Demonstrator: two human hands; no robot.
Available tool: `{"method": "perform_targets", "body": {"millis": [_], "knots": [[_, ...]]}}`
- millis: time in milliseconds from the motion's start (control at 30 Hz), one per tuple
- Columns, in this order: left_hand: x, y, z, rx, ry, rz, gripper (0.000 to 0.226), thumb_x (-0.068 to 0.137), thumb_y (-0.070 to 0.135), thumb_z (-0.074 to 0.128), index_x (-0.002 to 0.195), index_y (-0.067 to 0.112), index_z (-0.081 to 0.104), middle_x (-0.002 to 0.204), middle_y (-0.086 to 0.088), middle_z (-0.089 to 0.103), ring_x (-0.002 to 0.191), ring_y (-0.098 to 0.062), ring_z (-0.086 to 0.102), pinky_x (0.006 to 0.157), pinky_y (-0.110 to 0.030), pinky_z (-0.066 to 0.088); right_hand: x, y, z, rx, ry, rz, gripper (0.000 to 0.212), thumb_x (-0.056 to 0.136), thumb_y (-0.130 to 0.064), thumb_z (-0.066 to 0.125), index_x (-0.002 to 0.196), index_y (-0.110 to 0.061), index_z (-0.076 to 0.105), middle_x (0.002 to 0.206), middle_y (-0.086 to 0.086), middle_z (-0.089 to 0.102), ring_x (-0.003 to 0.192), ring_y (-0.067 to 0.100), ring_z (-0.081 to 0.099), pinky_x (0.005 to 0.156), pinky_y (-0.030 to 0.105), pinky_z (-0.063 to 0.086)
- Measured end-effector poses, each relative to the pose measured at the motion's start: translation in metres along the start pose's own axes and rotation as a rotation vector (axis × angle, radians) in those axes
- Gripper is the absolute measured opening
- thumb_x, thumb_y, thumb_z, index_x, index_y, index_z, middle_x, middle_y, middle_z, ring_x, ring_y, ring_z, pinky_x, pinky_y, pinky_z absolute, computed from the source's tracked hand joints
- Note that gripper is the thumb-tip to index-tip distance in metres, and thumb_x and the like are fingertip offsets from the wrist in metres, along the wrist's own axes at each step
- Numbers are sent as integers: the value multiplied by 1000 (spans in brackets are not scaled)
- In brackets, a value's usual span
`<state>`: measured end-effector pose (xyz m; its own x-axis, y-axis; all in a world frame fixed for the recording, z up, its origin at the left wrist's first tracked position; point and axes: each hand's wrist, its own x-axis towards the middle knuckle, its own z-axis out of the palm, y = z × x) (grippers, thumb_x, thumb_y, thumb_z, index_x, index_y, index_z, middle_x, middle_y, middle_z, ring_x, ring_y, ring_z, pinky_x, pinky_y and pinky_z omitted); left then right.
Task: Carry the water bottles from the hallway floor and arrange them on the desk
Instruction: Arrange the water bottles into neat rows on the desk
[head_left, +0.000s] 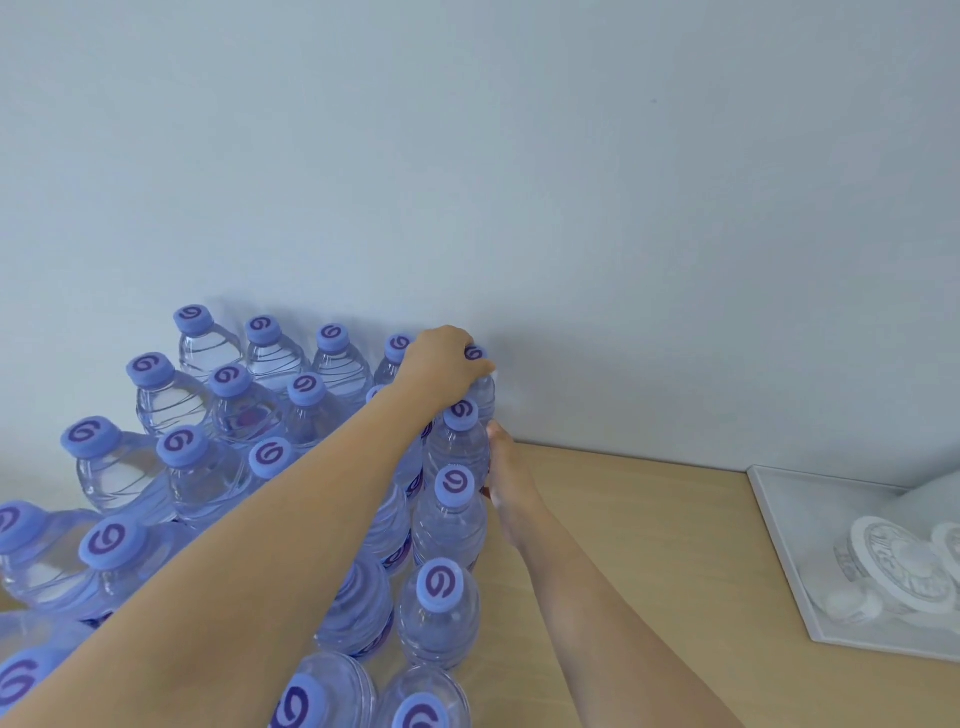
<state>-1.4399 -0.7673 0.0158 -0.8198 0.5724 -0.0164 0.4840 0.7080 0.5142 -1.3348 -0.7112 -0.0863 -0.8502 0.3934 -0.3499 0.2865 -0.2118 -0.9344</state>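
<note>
1. Bottles stand upright on the counter, packed in rows against the wall, long axes vertical.
2. Left hand curls down over the neck of the far corner bottle, holding it by the wall.
3. Right hand lies along the block's right edge, touching the next bottle; its fingers look fairly straight, though mostly hidden.
4. Count: roughly two dozen caps visible, some hidden under the arm; two hands; one white tray well apart on the right.
5. Judgement: nudging the corner bottle into line comes next.
</note>
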Motion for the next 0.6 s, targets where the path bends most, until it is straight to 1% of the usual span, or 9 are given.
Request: {"method": "perform_targets", "body": {"millis": [100,167,233,333,400,467,533,600], "knots": [[-1,-2,1,-19,4,-3,44,88,28,57,58,12,29,59,-3,32,53,-14,27,47,-27,20,0,1,1,9,6,3,44,101,-39,23,133,-26,50,130,-6,57,119,10,52,99,28,43],[-1,-2,2,-34,12,-5,41,88,28,57,61,10,34,60,-3,35,57,-16,32,48,-28,22,0,1,2,21,12,13,44,100,-40,23,134,-27,48,132,-5,56,121,11,51,106,35,39],[-2,-2,4,-52,16,-15,38,89,29,57,63,9,37,61,-3,37,58,-17,33,49,-29,24,-2,0,4,37,13,11,44,101,-40,23,134,-26,49,132,-3,56,121,12,51,106,37,40],[-3,-1,5,-53,18,-36,42,89,28,56,60,13,30,59,-1,33,53,-12,29,47,-28,22,-5,-3,5,48,4,13,45,101,-39,22,135,-24,47,134,-2,55,122,13,51,107,38,39],[-5,2,3,-37,0,-57,41,90,30,55,62,13,29,61,-1,34,53,-12,29,47,-27,22,-8,-5,4,51,-2,34,47,102,-41,21,137,-23,46,136,-2,53,124,14,49,108,38,38],[-10,5,2,-41,-24,-76,36,91,32,54,69,11,34,63,-1,36,54,-11,32,47,-26,24,-15,-7,5,43,20,39,49,102,-42,21,138,-20,44,139,1,50,127,16,46,110,41,35],[-18,9,0,-40,-27,-85,30,90,31,54,81,8,37,65,-1,37,57,-14,35,47,-26,24,-25,-8,5,32,22,-12,49,102,-39,19,137,-18,46,137,3,51,127,16,47,111,42,34],[-29,13,0,-3,-15,-59,26,89,28,52,86,7,37,67,0,38,65,-20,41,49,-28,24,-37,-9,3,-5,21,-78,47,103,-33,19,130,-14,52,129,5,57,120,13,52,106,38,39]]}}
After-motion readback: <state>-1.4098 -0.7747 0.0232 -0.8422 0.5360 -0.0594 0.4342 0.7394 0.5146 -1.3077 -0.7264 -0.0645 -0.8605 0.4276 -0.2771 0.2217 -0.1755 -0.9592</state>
